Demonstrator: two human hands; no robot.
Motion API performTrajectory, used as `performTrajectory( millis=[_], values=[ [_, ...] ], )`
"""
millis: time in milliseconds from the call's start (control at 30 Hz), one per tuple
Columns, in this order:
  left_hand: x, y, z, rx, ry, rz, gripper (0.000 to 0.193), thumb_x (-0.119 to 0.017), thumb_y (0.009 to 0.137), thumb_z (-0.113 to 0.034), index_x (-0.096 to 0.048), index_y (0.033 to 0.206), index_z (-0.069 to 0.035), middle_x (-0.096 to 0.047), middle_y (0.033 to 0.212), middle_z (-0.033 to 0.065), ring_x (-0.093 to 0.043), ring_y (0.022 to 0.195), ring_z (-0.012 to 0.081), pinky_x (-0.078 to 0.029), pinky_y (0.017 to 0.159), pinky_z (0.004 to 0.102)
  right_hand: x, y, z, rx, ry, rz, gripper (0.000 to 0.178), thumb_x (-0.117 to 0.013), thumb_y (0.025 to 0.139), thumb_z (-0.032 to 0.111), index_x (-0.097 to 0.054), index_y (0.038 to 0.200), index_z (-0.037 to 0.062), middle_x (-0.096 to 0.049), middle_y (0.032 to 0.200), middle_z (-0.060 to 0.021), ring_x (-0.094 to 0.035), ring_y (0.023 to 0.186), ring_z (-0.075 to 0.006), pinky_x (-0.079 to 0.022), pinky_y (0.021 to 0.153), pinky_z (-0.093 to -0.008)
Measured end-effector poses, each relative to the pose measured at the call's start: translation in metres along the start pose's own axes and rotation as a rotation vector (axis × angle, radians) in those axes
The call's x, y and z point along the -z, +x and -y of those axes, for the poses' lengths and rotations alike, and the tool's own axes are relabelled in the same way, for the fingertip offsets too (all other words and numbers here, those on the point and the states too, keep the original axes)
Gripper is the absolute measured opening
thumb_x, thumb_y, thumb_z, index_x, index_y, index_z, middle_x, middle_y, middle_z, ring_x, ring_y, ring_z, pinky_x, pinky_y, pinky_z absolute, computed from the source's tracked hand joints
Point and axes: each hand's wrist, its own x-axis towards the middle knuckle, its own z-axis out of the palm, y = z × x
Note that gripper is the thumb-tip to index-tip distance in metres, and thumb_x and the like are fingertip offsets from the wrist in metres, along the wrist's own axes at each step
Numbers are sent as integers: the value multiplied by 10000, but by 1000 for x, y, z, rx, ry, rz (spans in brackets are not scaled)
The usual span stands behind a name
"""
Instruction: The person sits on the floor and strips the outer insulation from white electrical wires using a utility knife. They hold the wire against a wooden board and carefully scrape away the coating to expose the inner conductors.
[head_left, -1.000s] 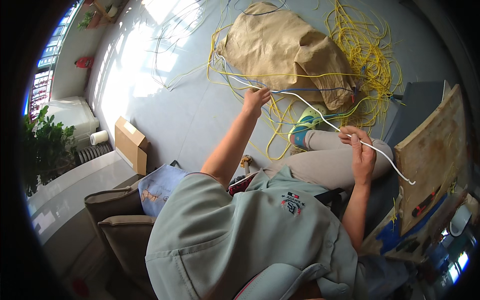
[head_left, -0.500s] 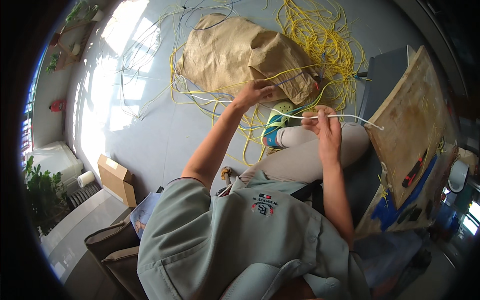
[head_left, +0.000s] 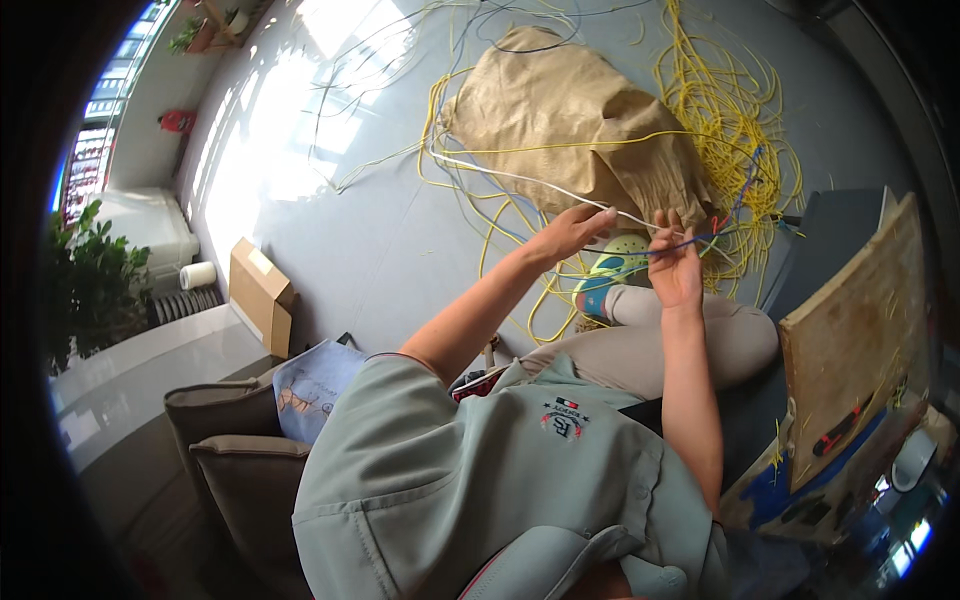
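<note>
A thin white cable (head_left: 510,175) runs from the left across a tan sack (head_left: 570,100) to my hands. My left hand (head_left: 575,238) pinches it between thumb and fingertips. Just to the right, my right hand (head_left: 677,270) is raised with its fingers closed around the white cable near their tips. A blue cable (head_left: 741,195) crosses the fingers of my right hand and trails toward a large tangle of yellow cable (head_left: 725,110) at the far right. Whether the right fingers also grip the blue cable is hard to see.
A worn brown board (head_left: 850,330) leans at the right, with a red and black utility knife (head_left: 840,430) on it. My foot wears a light green clog (head_left: 625,255) below my hands. A cardboard box (head_left: 262,290) and a grey-brown chair (head_left: 245,470) stand left.
The view has shifted, so the scene sits farther right and lower. My hands have come closer together, and the white cable's free end no longer sticks out past my right hand. A blue cable now crosses my right fingers.
</note>
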Motion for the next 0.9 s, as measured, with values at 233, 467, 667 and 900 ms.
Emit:
performTrajectory(
  millis=[233,467,667,900],
  values=[
    [-6,15,-1,-137,-1090,-361,264,-455,932,-223,-533,1065,-8,-628,1007,152,-613,898,253,-515,795,349,31,-12,4,165,-101,-403,474,-349,959,376,-435,1170,-40,-508,1193,-227,-585,761,-185,-492,640,-271],
    [10,-41,-60,-322,-1195,-63,227,-454,936,-236,-541,997,-35,-648,945,121,-635,835,204,-534,721,290,31,-17,18,153,-499,-667,312,-489,923,207,-486,1157,2,-554,1072,-109,-540,983,-189,-465,852,-327],
    [-22,-34,-7,35,-1142,71,193,-441,941,-259,-539,952,-93,-653,890,95,-620,729,158,-519,658,265,-57,-55,-11,204,-1009,-133,379,-512,905,150,-438,1264,51,-540,1148,-104,-535,1010,-165,-456,847,-303],
    [-44,-53,25,287,-1133,96,257,-506,908,-335,-552,949,-84,-629,952,66,-597,838,177,-496,746,299,-85,-81,-28,178,-1266,28,284,-434,955,232,-544,1047,-13,-625,995,-114,-610,892,-165,-481,770,-260]
  ],
)
